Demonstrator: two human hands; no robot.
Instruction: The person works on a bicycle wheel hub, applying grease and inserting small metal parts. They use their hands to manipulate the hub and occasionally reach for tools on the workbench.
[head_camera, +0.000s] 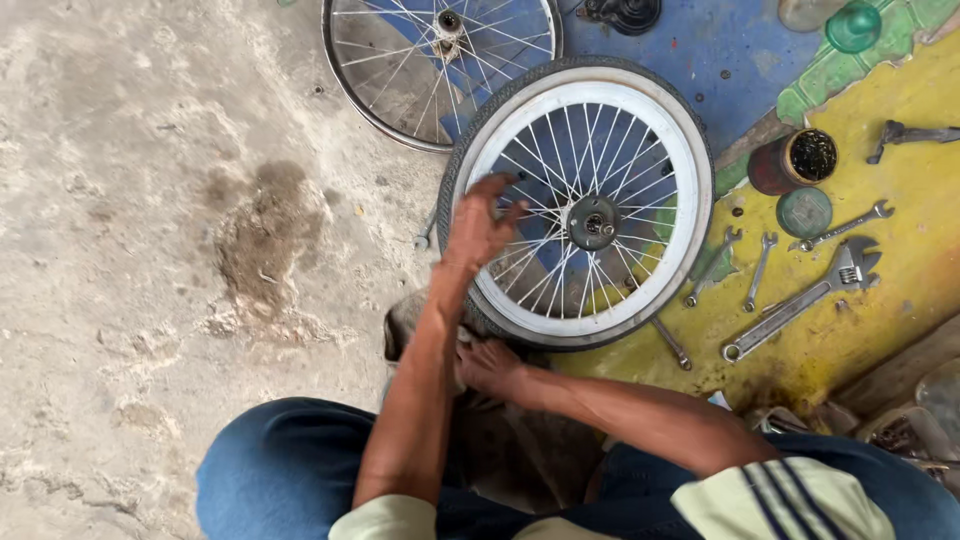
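The left hand (478, 225) lies on the near-left arc of the white-rimmed bicycle wheel (577, 200), fingers spread and curled over the tyre and rim, gripping that edge. The right hand (487, 366) sits at the wheel's lowest arc, just under the left forearm; its fingers are tucked against the tyre and partly hidden by that arm, so whether it is clamped or merely pressing cannot be told. The two hands are apart, both on the left and lower side of the wheel. The wheel lies flat on the ground in front of the person's knees, black tyre fitted around the white rim, hub (594, 222) facing up at its centre. Beyond the wheel, touching or just overlapped by its far edge, lies a bare spoked rim (440, 60) without a tyre. To the right of the wheel, on a yellow painted surface (900, 290), lie several open-ended spanners (758, 270), with an adjustable wrench (805, 300) just beyond them and another spanner (843, 226) above it. Further right of the wheel, near its upper arc, stands a round tin of dark grease (795, 160) with its green lid (804, 212) lying just beside it. A thin spanner (672, 344) lies near the wheel's lower right edge. Left of the wheel is bare concrete floor (150, 250) with a dark stain (270, 230).
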